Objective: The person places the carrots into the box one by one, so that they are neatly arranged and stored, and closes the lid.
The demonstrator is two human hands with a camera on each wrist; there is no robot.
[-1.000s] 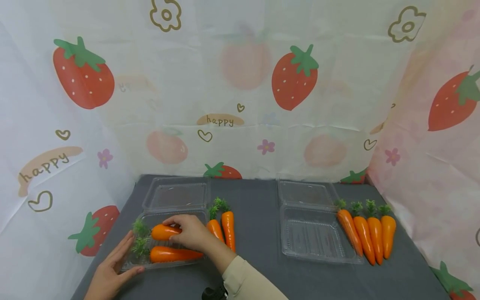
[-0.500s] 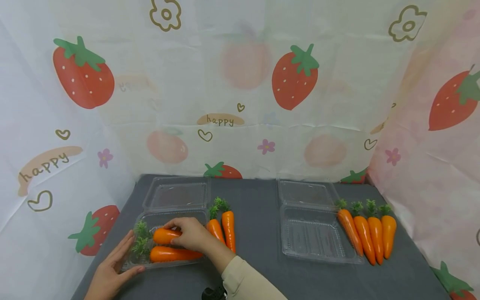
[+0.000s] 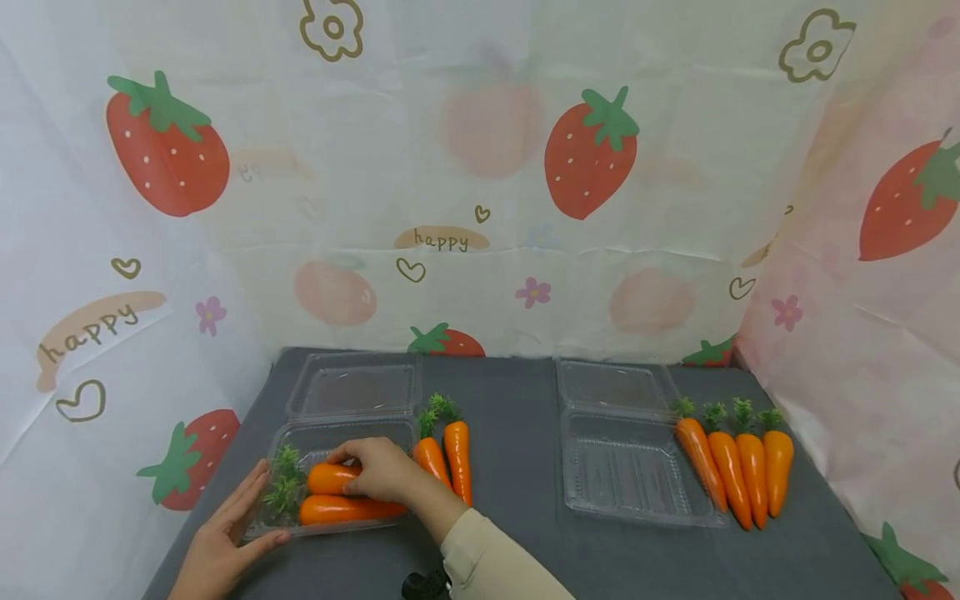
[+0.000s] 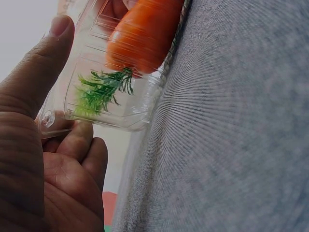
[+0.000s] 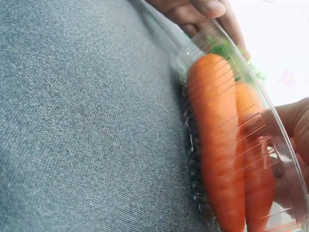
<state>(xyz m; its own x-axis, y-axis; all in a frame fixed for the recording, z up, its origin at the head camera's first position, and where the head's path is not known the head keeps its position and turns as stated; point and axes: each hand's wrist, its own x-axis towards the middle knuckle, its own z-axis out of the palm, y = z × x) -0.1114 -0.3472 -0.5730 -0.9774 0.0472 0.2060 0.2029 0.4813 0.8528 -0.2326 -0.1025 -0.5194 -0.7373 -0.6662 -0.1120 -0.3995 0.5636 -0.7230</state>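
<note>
In the head view, my right hand (image 3: 390,473) pinches a carrot (image 3: 327,479) with a green leafy top, inside the left clear plastic container (image 3: 303,432). A second carrot (image 3: 347,510) lies alongside on the near side, and both tops point left. My left hand (image 3: 221,537) holds the container's near left corner, thumb along the near side and fingers along the left. The left wrist view shows the thumb and bent fingers on either side of that corner (image 4: 65,116). Through the clear wall in the right wrist view, the two carrots (image 5: 217,130) lie close together.
Two more carrots (image 3: 457,454) lie right of the left container, partly behind the right forearm. Another clear container (image 3: 626,475) stands to the right with its lid (image 3: 611,385) folded back. Several carrots (image 3: 738,471) are lined up beside it. A dark object (image 3: 426,586) shows at the front edge.
My right hand has shifted the pinched carrot toward me and slightly right, up against the near carrot. My left hand stays at the container's corner.
</note>
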